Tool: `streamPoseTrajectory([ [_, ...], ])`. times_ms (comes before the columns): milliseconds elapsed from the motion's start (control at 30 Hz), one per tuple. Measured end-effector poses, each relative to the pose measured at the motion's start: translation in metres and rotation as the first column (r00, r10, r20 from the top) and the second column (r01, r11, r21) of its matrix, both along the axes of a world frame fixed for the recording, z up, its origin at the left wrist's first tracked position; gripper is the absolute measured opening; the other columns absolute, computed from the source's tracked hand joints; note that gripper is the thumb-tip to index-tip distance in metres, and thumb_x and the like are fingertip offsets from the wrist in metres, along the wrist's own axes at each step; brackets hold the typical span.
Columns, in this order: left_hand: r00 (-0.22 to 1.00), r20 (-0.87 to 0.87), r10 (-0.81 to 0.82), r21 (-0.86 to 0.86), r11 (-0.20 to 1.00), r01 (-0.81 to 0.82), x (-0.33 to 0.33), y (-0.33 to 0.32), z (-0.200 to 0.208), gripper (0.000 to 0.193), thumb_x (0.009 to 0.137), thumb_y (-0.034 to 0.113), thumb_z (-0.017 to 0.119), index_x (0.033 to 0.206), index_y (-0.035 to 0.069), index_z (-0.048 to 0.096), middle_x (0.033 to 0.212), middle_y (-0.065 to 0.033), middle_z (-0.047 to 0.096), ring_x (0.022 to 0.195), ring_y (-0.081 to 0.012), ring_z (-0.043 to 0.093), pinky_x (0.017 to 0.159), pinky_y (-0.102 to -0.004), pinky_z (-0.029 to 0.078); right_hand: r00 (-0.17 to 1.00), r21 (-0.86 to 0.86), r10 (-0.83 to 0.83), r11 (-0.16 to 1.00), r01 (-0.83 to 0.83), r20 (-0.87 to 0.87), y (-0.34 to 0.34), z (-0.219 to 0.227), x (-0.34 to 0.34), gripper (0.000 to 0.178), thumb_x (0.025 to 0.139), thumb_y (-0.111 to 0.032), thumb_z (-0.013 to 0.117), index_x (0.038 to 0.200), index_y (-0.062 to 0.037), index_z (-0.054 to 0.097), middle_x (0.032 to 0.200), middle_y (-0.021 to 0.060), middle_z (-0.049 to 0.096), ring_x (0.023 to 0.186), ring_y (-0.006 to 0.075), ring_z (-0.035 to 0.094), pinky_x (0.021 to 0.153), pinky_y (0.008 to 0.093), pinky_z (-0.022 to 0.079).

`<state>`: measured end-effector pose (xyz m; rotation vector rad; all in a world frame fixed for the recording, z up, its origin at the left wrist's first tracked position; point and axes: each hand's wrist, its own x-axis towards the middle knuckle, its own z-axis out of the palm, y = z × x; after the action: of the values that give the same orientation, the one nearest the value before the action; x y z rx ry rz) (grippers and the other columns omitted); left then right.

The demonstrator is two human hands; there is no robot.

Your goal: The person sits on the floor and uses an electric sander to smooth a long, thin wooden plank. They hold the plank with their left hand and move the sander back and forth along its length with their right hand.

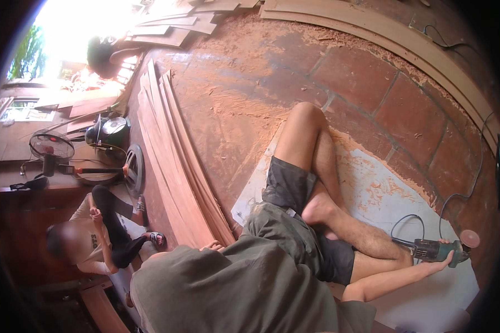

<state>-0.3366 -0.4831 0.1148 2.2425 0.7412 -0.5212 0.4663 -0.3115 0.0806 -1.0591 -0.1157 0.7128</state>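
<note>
My right hand [443, 262] is wrapped round the body of an angle grinder [431, 250], dark green and black, at the far right beside my folded leg. The grinder carries a round pinkish disc [470, 239] at its head, facing up and away from my fingers. My left hand [212, 246] shows only in part past my green shirt. Its fingers lie loosely extended at the near end of a stack of long reddish wooden planks [178, 166]; the palm is hidden, and I cannot tell how firmly it touches the wood.
A grey sheet [372, 183] strewn with wood shavings lies under me. The grinder's cord [472, 188] trails over the tiled floor [355, 77]. Long boards [372, 28] line the far side. To the left sit another person [94, 233], a fan [52, 145] and a wheel [134, 171].
</note>
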Motion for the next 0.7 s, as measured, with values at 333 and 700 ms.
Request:
streamPoseTrajectory([
  [333, 0.644, -0.322, 0.694, 0.531, 0.696, -0.484, -0.123, 0.111, -0.006, 0.069, 0.089, 0.032, 0.067, 0.146, 0.001, 0.042, 0.157, -0.0259, 0.033, 0.145, -0.0424, 0.033, 0.117, -0.0542, 0.031, 0.996, -0.050, 0.059, 0.997, -0.055, 0.069, 0.020, 0.007, -0.003, 0.043, 0.095, -0.031, 0.058, 0.119, 0.0039, 0.052, 0.104, 0.0121, 0.057, 0.099, 0.0247, 0.058, 0.094, 0.0376, 0.047],
  [700, 0.296, 0.552, 0.780, 0.492, -0.017, -0.870, -0.027, 0.392, -0.085, 0.037, 0.097, 0.030, 0.067, 0.123, 0.005, 0.059, 0.139, -0.0237, 0.049, 0.136, -0.0401, 0.042, 0.115, -0.0501, 0.034, 0.989, -0.029, -0.148, 0.989, 0.148, 0.009, 0.033, -0.006, -0.002, 0.046, 0.095, -0.027, 0.065, 0.128, 0.0023, 0.053, 0.101, 0.0128, 0.064, 0.090, 0.0234, 0.062, 0.087, 0.0374, 0.052],
])
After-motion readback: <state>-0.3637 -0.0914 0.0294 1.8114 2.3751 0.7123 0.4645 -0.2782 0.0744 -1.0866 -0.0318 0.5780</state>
